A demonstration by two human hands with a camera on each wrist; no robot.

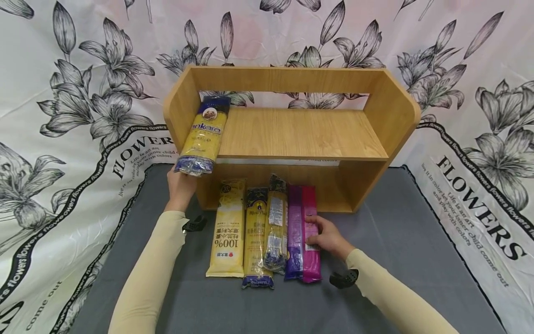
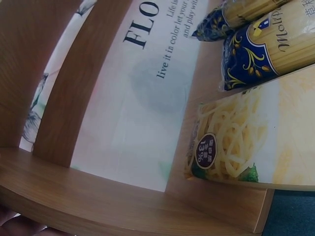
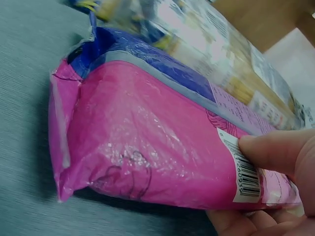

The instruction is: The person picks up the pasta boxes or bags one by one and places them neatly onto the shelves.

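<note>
My right hand [image 1: 329, 239] grips a pink and purple packet [image 1: 303, 260] at its right side. In the right wrist view the thumb [image 3: 280, 152] presses by the barcode, with fingers curled below the packet's edge. My left hand [image 1: 181, 188] is at the shelf's left side panel [image 2: 113, 206], and a yellow pasta packet [image 1: 202, 139] overlaps its fingertips in the head view. That packet leans on the upper board at the left, its blue lower end past the front edge. I cannot tell whether the left fingers grip the panel.
Left of the pink packet lie a pale yellow pasta packet [image 1: 227, 232], a blue-ended spaghetti packet [image 1: 256, 241] and another spaghetti packet [image 1: 276, 222], their far ends in the lower compartment. The two-level wooden shelf [image 1: 300, 132] stands on a grey cloth [image 1: 400, 260] before a flowered curtain [image 1: 112, 88].
</note>
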